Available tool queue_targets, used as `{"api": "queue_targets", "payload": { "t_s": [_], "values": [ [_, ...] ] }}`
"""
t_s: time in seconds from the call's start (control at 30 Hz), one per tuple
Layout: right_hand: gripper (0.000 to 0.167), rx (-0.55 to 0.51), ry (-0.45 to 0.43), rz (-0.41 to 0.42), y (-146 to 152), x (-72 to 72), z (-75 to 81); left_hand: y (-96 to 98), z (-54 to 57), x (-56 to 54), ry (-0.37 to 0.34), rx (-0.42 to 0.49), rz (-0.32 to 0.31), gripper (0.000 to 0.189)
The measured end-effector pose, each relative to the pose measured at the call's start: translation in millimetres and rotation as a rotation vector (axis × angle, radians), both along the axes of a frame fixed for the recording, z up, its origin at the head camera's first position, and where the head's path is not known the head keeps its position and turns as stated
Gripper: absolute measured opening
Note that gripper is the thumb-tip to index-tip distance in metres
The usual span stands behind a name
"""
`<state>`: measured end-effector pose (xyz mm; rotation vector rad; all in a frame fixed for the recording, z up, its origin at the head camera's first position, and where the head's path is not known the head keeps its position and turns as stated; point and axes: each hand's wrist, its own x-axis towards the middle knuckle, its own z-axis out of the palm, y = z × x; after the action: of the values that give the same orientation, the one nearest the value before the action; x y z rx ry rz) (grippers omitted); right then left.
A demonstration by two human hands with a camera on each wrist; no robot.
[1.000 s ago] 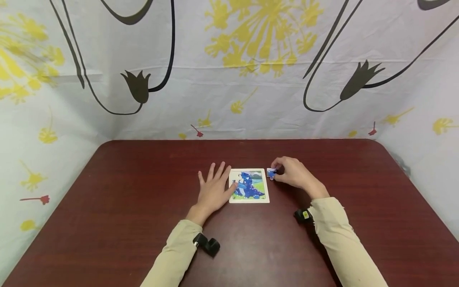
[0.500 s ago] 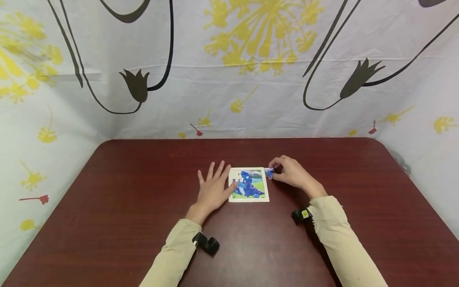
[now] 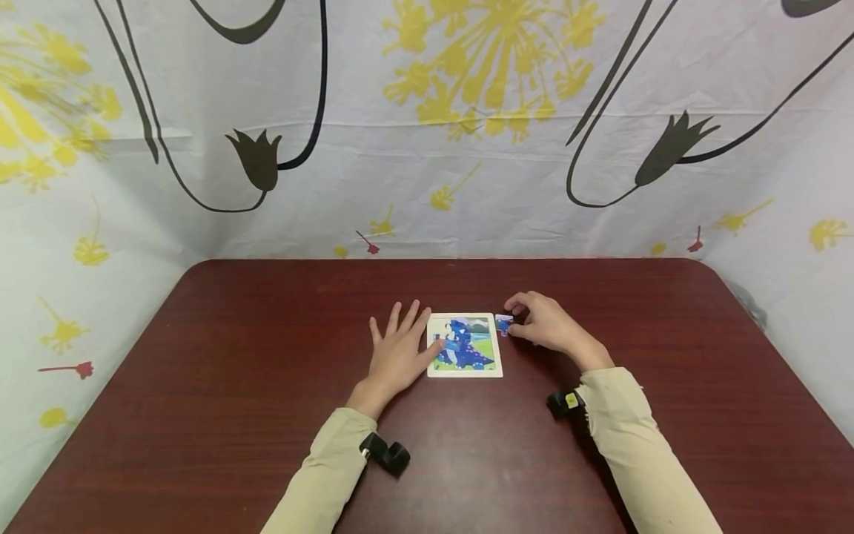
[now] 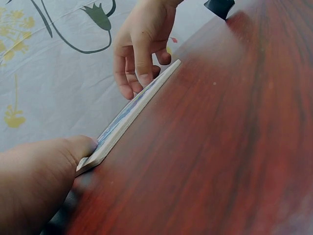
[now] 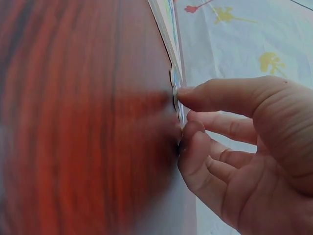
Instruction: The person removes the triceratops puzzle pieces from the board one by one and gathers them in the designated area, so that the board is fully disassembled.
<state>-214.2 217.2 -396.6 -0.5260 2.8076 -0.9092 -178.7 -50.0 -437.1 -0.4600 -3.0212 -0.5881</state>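
A small blue-and-purple jigsaw piece (image 3: 503, 324) lies against the right edge of a square puzzle board (image 3: 477, 374) with a pale frame and a blue dinosaur picture. My right hand (image 3: 550, 324) has its curled thumb and index finger at the piece's edges; seen from the right wrist, the thumb touches the thin piece (image 5: 175, 98) beside the board. My left hand (image 3: 395, 361) lies with fingers spread at the board's left side, its thumb over the picture. The left wrist view shows that thumb (image 4: 80, 147) pressing on the board's near corner.
The dark red wooden table (image 3: 460, 460) reaches back to a white cloth (image 3: 347, 89) with yellow and dark flower prints, which also hangs at both sides. Black wrist cameras sit on both beige sleeves (image 3: 620, 415).
My right hand has slid the jigsaw piece a little left, closing the gap to the board's edge. The left hand and the board stay in place.
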Motion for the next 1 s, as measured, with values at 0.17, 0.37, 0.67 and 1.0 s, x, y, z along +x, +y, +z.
{"api": "queue_targets", "payload": {
  "t_s": [0.17, 0.37, 0.67, 1.0],
  "values": [
    [0.031, -0.034, -0.026, -0.007, 3.3, -0.6, 0.8, 0.1, -0.2, -0.4, -0.006, -0.004, 0.004, 0.071],
    [0.029, -0.030, 0.001, 0.012, 1.0, -0.4, 0.1, 0.1, -0.5, -0.9, -0.010, -0.007, 0.002, 0.071],
    [0.028, -0.023, 0.010, 0.013, -0.9, -2.2, 1.2, -0.1, -0.3, -1.6, -0.016, -0.006, 0.000, 0.072],
    [0.027, -0.015, 0.048, 0.000, 0.9, -2.3, 2.5, 0.2, 1.6, -0.8, -0.012, 0.001, 0.003, 0.072]
  ]
}}
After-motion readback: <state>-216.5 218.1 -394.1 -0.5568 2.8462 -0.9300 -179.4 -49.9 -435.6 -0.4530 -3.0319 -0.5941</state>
